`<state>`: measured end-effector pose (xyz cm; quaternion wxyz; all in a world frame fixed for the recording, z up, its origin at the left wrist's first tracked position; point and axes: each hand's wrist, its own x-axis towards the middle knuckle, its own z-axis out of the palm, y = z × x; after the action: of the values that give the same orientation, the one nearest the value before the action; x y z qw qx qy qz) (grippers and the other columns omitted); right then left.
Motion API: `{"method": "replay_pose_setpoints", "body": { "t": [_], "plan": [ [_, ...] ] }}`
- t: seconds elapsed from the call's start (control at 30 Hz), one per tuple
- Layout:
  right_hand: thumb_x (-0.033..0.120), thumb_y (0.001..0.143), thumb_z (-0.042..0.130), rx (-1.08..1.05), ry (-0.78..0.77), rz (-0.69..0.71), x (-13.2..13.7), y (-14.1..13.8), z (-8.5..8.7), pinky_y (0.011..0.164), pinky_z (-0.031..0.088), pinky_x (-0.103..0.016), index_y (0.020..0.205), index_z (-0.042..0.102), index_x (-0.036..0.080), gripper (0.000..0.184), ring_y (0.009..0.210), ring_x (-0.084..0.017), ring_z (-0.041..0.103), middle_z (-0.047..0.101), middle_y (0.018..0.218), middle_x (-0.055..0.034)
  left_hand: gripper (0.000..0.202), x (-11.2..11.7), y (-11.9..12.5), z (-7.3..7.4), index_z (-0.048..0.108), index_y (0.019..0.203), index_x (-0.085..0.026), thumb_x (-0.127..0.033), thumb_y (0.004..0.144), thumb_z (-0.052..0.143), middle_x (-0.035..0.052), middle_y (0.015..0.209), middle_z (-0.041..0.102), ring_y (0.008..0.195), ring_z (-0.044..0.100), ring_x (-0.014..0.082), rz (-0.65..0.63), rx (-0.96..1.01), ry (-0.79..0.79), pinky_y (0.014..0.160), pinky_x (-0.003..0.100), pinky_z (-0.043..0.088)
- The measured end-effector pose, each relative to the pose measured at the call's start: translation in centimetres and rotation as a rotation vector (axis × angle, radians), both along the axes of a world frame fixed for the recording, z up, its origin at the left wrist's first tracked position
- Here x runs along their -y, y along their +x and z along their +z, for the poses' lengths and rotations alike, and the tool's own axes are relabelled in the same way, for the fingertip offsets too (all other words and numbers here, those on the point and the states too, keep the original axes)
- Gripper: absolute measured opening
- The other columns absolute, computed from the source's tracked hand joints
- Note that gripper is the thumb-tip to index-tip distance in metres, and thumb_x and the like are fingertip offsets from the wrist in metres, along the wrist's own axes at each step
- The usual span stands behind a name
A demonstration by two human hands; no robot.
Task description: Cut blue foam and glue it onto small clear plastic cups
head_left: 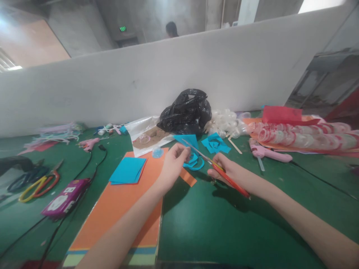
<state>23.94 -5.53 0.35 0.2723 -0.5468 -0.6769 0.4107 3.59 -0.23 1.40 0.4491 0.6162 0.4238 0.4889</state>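
My left hand [174, 162] pinches a piece of blue paper [188, 142], with curled blue strips [195, 162] hanging below it over the green table. My right hand [227, 171] is closed on the red and yellow handles of a pair of scissors [209, 161]. The scissor blades point up and left into the blue paper, close to my left fingertips. A stack of blue paper squares [127, 170] lies on an orange sheet [123, 209] to the left of my left hand.
A black plastic bag [186, 111] sits at the white partition. Blue scraps [215, 144], a pink glue gun [267, 152] and rolls of tape [303, 135] lie to the right. Left are a purple power strip [66, 197], spare scissors [39, 184], cables and another pink glue gun [89, 143].
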Motion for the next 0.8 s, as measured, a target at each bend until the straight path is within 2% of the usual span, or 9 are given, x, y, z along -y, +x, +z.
{"method": "replay_pose_setpoints", "body": {
  "t": [0.2,0.4,0.63,0.8],
  "plan": [
    [0.076,0.083,0.054,0.029,0.015,0.024,0.2,0.1,0.5,0.058,0.038,-0.028,0.086,0.036,0.027,0.052,0.061,-0.015,0.045,0.049,0.066,0.0065,0.029,0.2,0.2,-0.2,0.055,0.071,-0.02,-0.044,0.083,0.065,-0.0017,0.064,0.058,0.063,0.054,0.0129,0.019,-0.011,-0.022,0.065,0.027,0.044],
    [0.074,0.086,0.05,0.035,0.044,0.041,0.5,0.1,0.3,0.055,0.036,-0.028,0.088,0.033,0.028,0.049,0.061,-0.015,0.042,0.046,0.068,0.0061,0.026,0.3,0.0,0.5,0.053,0.07,-0.02,-0.04,0.083,0.063,-0.0023,0.064,0.055,0.063,0.053,0.0129,0.025,-0.051,0.034,0.064,0.026,0.043],
    [0.078,0.083,0.051,0.016,0.027,0.04,0.6,0.0,1.0,0.06,0.038,-0.029,0.086,0.033,0.027,0.054,0.064,-0.016,0.042,0.044,0.072,0.0057,0.027,0.5,-0.3,1.2,0.051,0.07,-0.021,-0.041,0.085,0.061,-0.0022,0.065,0.055,0.065,0.054,0.0131,0.027,-0.109,0.09,0.064,0.026,0.044],
    [0.078,0.083,0.052,-0.007,0.029,0.038,0.5,-0.1,0.7,0.06,0.039,-0.029,0.085,0.033,0.027,0.054,0.064,-0.015,0.044,0.047,0.071,0.0057,0.026,0.3,-0.3,1.2,0.052,0.071,-0.021,-0.042,0.086,0.06,-0.0024,0.064,0.054,0.063,0.054,0.013,0.013,-0.104,0.096,0.062,0.025,0.044]
  ]
}}
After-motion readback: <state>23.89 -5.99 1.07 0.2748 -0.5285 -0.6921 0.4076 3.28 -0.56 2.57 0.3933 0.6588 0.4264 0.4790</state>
